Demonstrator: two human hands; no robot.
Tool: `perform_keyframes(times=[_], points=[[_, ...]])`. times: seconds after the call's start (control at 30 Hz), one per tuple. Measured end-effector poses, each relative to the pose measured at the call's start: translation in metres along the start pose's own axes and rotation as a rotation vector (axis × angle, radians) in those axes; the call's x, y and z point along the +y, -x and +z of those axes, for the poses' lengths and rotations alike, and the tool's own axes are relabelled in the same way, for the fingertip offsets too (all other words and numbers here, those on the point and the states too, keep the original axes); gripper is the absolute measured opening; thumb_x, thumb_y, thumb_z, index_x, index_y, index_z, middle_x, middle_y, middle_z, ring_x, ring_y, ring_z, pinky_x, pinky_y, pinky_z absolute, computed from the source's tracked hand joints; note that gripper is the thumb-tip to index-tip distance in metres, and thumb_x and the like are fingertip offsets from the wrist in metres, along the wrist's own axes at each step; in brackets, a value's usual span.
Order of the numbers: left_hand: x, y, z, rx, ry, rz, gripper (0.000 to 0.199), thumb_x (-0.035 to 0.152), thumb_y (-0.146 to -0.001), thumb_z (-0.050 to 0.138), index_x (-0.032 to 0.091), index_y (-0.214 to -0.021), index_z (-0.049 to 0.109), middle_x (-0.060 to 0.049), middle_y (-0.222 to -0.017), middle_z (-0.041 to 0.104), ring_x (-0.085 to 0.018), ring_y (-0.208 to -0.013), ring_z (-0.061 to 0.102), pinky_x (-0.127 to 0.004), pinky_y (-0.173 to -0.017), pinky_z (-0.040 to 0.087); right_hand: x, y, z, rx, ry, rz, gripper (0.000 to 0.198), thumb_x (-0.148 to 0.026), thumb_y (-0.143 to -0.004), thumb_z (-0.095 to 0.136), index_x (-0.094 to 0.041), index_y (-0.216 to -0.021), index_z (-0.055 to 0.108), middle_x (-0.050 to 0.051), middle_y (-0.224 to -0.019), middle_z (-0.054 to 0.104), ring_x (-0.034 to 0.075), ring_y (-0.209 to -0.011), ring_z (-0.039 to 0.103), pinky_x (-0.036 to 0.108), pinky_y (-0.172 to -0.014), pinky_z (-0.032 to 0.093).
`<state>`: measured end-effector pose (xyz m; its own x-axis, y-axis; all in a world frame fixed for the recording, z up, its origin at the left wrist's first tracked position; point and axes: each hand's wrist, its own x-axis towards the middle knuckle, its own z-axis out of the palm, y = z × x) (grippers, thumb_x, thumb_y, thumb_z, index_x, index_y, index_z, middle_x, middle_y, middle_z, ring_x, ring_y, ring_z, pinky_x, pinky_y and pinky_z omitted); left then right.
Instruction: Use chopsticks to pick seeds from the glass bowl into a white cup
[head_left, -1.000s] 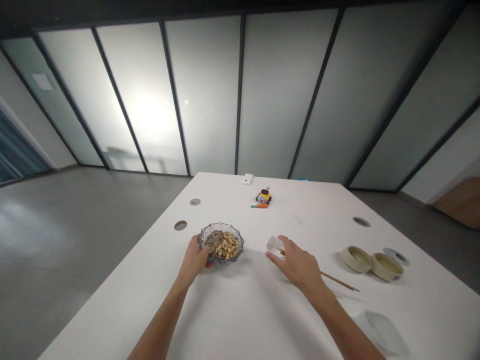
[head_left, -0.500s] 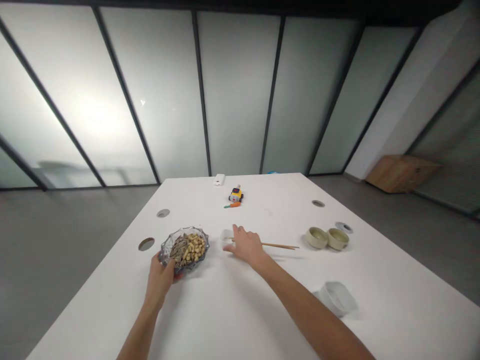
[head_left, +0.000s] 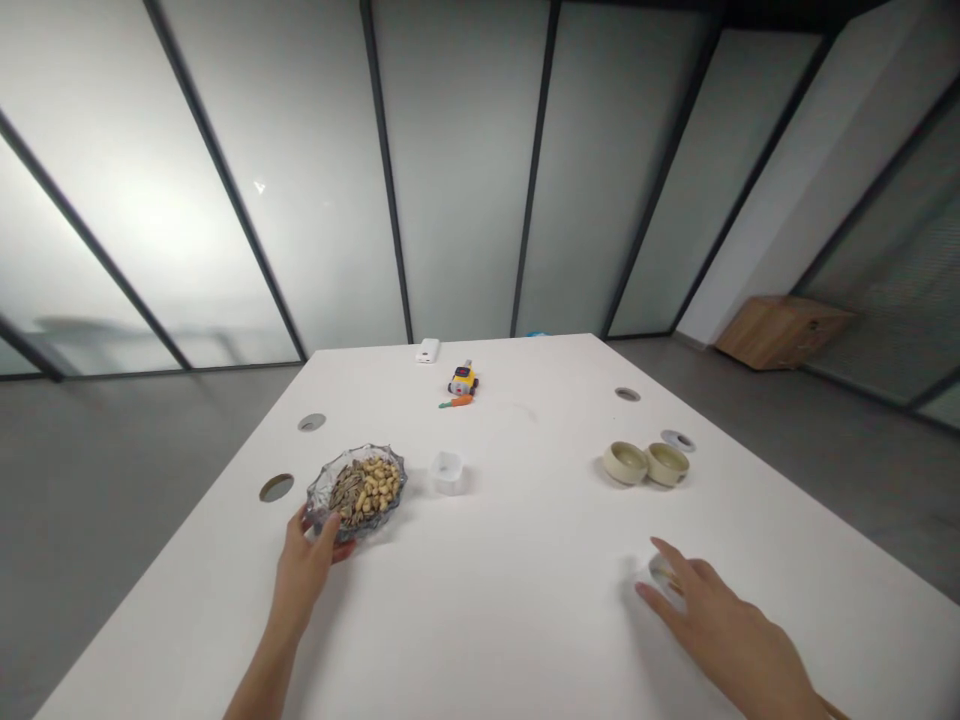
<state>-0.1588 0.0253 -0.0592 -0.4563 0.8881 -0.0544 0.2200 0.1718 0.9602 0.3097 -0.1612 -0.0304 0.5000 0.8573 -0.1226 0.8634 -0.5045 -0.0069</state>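
Bowl (head_left: 320, 490), clear, scalloped, apparently glass; toward the left edge of the white flat table (head_left: 525, 570). Contents: greyish-brown shell seeds (head_left: 346, 497), left; tan unshelled peanuts (head_left: 380, 482), right. Held at its near-left side by the left hand (head_left: 303, 568), thumb at the rim, fingers beneath; whether the base rests, cannot tell. Handling, judged: stiff, fairly heavy, smooth, liable to chip; load loose if tipped. Best hold: thumb on rim, fingers spread under the wall.

Cup (head_left: 448, 486), small, white, angular; just beside the bowl, on the side toward the table's right edge.

Dish (head_left: 654, 570), white, mostly hidden; nearer the right edge, at the right hand (head_left: 724, 625), whose thumb and forefinger stand wide apart around it; contact, cannot tell. Likely light, rigid, slick; take by opposite walls.
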Motion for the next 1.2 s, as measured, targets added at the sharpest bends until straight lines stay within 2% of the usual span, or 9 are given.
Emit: perform_keyframes(times=[0.1,0.27,0.43,0.53,0.63,0.8,0.97,1.1,1.2], points=[[0.003,0.008,-0.003,-0.062,0.022,-0.1,0.07,0.036,-0.095,0.07,0.02,-0.154,0.036,-0.025,-0.151,0.051,-0.012,-0.059,0.073,-0.028,-0.055,0.064,-0.036,0.002,-0.005,-0.047,-0.021,-0.13,0.053,-0.048,-0.103,0.038,-0.034,-0.153,0.046,0.01,-0.145,0.06,0.032,-0.096,0.076,0.048,-0.08,0.058],[0.012,0.019,-0.005,-0.044,-0.035,-0.082,0.071,0.037,-0.094,0.069,0.016,-0.153,0.036,-0.024,-0.142,0.058,-0.014,-0.053,0.072,-0.032,-0.053,0.064,-0.132,-0.012,-0.025,-0.038,-0.02,-0.397,0.06,-0.039,-0.1,0.051,-0.03,-0.157,0.039,0.013,-0.14,0.063,0.031,-0.098,0.075,0.042,-0.082,0.055],[0.006,0.015,-0.005,-0.068,-0.074,-0.038,0.074,0.046,-0.09,0.068,0.014,-0.149,0.037,-0.022,-0.13,0.067,-0.017,-0.054,0.073,-0.034,-0.055,0.064,-0.215,-0.056,-0.045,-0.029,-0.063,-0.479,0.062,-0.043,-0.099,0.056,-0.023,-0.156,0.04,0.017,-0.138,0.064,0.032,-0.113,0.07,0.042,-0.089,0.051],[-0.001,0.01,-0.007,-0.106,-0.071,-0.044,0.08,0.053,-0.087,0.066,0.012,-0.148,0.036,-0.015,-0.109,0.072,-0.021,-0.058,0.073,-0.038,-0.061,0.065,-0.236,-0.074,-0.053,-0.036,-0.076,-0.493,0.073,-0.052,-0.094,0.063,-0.024,-0.157,0.038,0.017,-0.141,0.061,0.031,-0.117,0.069,0.041,-0.092,0.05],[-0.001,0.012,-0.011,-0.039,-0.197,0.053,0.081,0.057,-0.083,0.064,0.009,-0.144,0.042,-0.017,-0.109,0.067,-0.028,-0.071,0.073,-0.047,-0.064,0.064,-0.219,-0.082,-0.059,0.011,-0.108,-0.468,0.084,-0.062,-0.09,0.064,-0.026,-0.159,0.034,0.017,-0.153,0.051,0.032,-0.118,0.068,0.041,-0.094,0.05],[0.022,0.037,-0.001,0.397,-0.55,0.649,0.062,0.051,-0.087,0.064,0.015,-0.138,0.055,-0.024,-0.132,0.052,-0.042,-0.118,0.059,-0.059,-0.086,0.059,-0.123,-0.095,-0.074,0.167,-0.186,-0.245,0.071,-0.063,-0.094,0.057,-0.029,-0.155,0.043,0.013,-0.159,0.042,0.029,-0.12,0.066,0.039,-0.092,0.052],[0.057,0.062,0.074,-0.065,-0.68,1.295,0.043,0.038,-0.094,0.067,0.032,-0.136,0.063,-0.013,-0.133,0.064,-0.037,-0.125,0.058,-0.056,-0.108,0.045,-0.037,-0.125,-0.084,0.195,-0.118,0.042,0.064,-0.065,-0.098,0.044,-0.028,-0.149,0.05,0.019,-0.155,0.044,0.033,-0.119,0.066,0.044,-0.091,0.051],[0.066,0.065,0.139,-0.299,-0.813,1.389,0.059,0.041,-0.088,0.076,0.036,-0.144,0.059,-0.011,-0.152,0.056,-0.04,-0.14,0.048,-0.06,-0.115,0.036,-0.019,-0.145,-0.081,0.095,-0.077,0.117,0.052,-0.053,-0.103,0.039,-0.015,-0.132,0.06,0.023,-0.13,0.063,0.033,-0.11,0.07,0.042,-0.087,0.05],[0.062,0.056,0.164,-0.318,-0.86,1.366,0.056,0.041,-0.089,0.075,0.034,-0.142,0.061,-0.013,-0.149,0.059,-0.041,-0.138,0.05,-0.062,-0.114,0.035,-0.019,-0.154,-0.078,0.075,-0.085,0.125,0.041,-0.037,-0.103,0.04,-0.011,-0.129,0.06,0.022,-0.117,0.07,0.031,-0.107,0.072,0.038,-0.084,0.05]])
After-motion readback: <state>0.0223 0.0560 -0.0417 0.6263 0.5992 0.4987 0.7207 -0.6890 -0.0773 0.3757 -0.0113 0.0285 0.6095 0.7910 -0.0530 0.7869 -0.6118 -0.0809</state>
